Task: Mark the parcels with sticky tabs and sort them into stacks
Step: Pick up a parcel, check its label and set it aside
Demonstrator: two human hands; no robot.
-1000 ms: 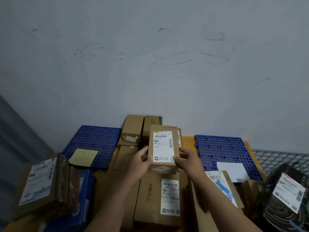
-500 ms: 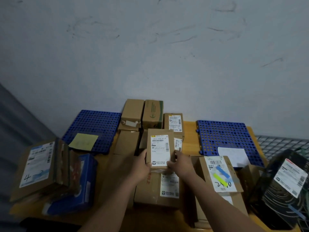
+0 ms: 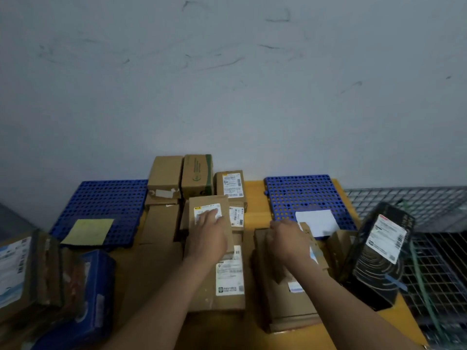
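Fingers (image 3: 209, 213) of the left hand (image 3: 206, 236) lie straight and flat across the label of a small brown parcel (image 3: 209, 200), pressing it, not gripping. The parcel rests on a larger labelled carton (image 3: 228, 274) at table centre. Right hand (image 3: 288, 239) is over the cardboard stack (image 3: 285, 306) just beside. It is blurred, so I cannot tell whether its fingers are curled or loose.

Progress (judgement): mid-task. Piles exist at centre and right, plus a left pile (image 3: 22, 269). The small parcel looks placed, but no tab is discernible on it. Back-row boxes (image 3: 165, 173) by the wall appear unsorted. Yellow sticky pad (image 3: 88, 231) sits on the left blue mat (image 3: 108, 198), well apart from both hands.

Surface: yellow-orange table (image 3: 255, 198); right blue mat (image 3: 303, 193) with a white sheet (image 3: 317, 222); black parcel (image 3: 379, 253) tilted at right.

Room: scuffed grey wall (image 3: 227, 84); wire mesh (image 3: 404, 200) at right.
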